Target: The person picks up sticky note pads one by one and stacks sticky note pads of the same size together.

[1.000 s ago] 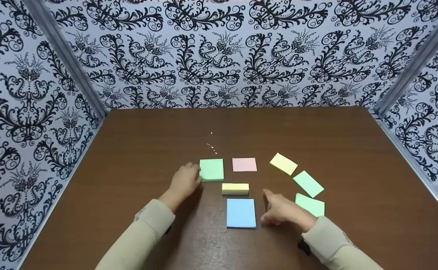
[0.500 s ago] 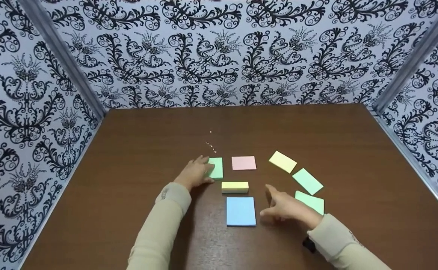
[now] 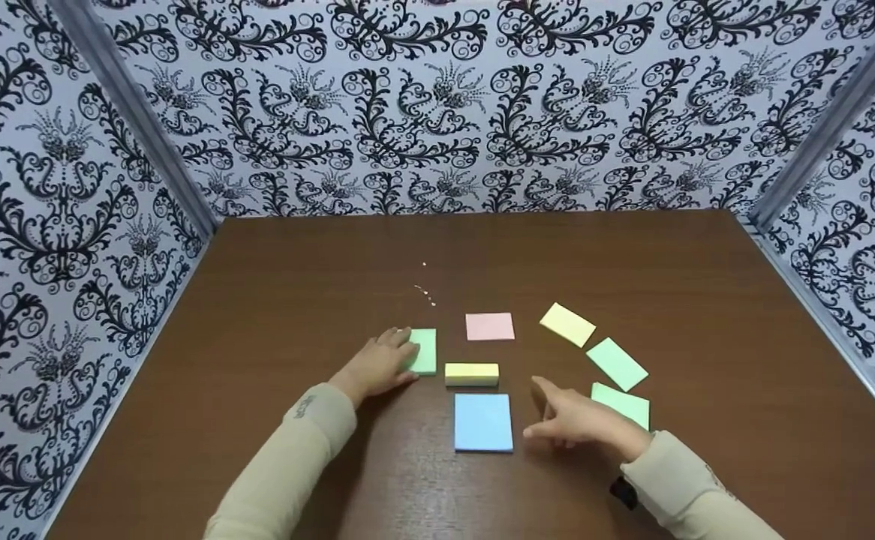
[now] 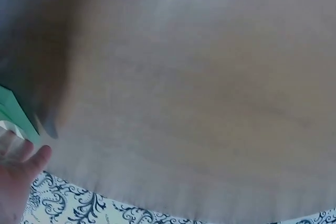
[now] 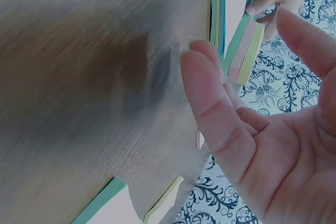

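My left hand (image 3: 381, 365) lies over the left part of a square green sticky note pad (image 3: 426, 352), fingers on its top and thumb by the near edge. In the left wrist view, that pad (image 4: 16, 113) shows at the left edge beside the fingers. My right hand (image 3: 576, 415) holds nothing and is just right of a square blue sticky note pad (image 3: 482, 424); in the right wrist view its fingers (image 5: 207, 93) are extended and the thumb stands apart. Behind the blue pad sits a narrow block of sticky notes with a yellow top (image 3: 471, 370), its side layered green, pink and yellow (image 5: 244, 53).
A pink pad (image 3: 490, 327) lies behind the yellow-topped block. Right of it, a yellow pad (image 3: 568, 325), a narrow green pad (image 3: 617, 364) and another green pad (image 3: 625, 405) form an arc. White specks (image 3: 426, 295) mark the brown table (image 3: 295, 285); patterned walls (image 3: 452, 112) enclose it.
My left hand came from beside the green pad onto its top, and the pad has slid left and towards me with the hand. My right hand has barely moved.
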The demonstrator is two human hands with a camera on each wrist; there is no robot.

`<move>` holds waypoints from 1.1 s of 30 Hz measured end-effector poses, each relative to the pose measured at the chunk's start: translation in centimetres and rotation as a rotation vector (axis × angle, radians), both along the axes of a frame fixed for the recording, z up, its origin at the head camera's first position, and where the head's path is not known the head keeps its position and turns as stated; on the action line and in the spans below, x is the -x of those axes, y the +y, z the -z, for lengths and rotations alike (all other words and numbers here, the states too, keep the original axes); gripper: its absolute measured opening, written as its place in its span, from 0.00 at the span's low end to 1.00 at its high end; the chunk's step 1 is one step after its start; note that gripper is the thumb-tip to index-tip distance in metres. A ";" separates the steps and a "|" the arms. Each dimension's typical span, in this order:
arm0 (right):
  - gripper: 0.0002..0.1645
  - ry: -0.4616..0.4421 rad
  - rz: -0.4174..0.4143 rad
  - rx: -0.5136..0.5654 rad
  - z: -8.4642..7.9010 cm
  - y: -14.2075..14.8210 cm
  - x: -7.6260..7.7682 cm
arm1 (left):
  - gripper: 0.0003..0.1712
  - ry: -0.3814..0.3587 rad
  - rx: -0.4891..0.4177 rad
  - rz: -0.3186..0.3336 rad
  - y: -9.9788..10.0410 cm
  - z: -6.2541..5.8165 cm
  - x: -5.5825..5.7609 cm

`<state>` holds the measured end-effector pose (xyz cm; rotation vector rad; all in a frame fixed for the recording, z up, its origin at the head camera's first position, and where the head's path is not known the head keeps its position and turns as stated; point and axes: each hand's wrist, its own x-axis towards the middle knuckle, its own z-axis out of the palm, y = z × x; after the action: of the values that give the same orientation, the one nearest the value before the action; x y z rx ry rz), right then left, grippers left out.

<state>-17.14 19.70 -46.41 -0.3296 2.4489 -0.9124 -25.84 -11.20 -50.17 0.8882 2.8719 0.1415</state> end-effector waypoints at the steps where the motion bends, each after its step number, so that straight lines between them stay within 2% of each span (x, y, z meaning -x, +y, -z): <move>1: 0.53 -0.006 -0.001 -0.003 0.0 0.0 0.0 | 0.31 0.002 -0.005 0.005 -0.2 0.0 -0.4; 8: 0.54 -0.014 -0.009 -0.019 0.0 0.5 0.0 | 0.31 0.020 0.007 0.054 -0.9 -0.4 -3.8; 12: 0.53 -0.019 -0.007 -0.040 0.0 0.7 -0.1 | 0.29 0.038 0.035 0.087 -0.7 -0.8 -5.2; 18: 0.53 -0.020 -0.013 -0.047 0.2 0.8 -0.2 | 0.30 0.046 0.085 0.175 -0.3 -1.4 -6.6; 23: 0.53 -0.026 -0.010 -0.054 0.2 0.7 -0.1 | 0.23 0.155 0.102 0.308 -0.2 -1.6 -7.3; 26: 0.52 -0.028 -0.005 -0.058 0.2 0.6 -0.2 | 0.17 0.190 0.104 0.338 -0.3 -1.6 -7.3; 28: 0.52 -0.031 -0.004 -0.048 0.2 0.6 -0.2 | 0.13 0.195 0.088 0.318 -0.3 -1.5 -7.2; 30: 0.52 -0.032 -0.005 -0.044 0.1 0.6 -0.1 | 0.10 0.231 0.061 0.252 -0.1 -1.4 -7.2; 31: 0.52 -0.032 -0.006 -0.040 0.1 0.6 -0.1 | 0.10 0.257 0.053 0.194 0.2 -1.3 -7.2; 33: 0.51 -0.029 -0.005 -0.033 0.0 0.6 -0.1 | 0.13 0.293 0.053 0.021 1.0 -1.2 -7.4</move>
<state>-17.05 20.26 -46.38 -0.3079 2.4326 -0.8678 -18.41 -10.25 -48.98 1.0044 3.1138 -0.0745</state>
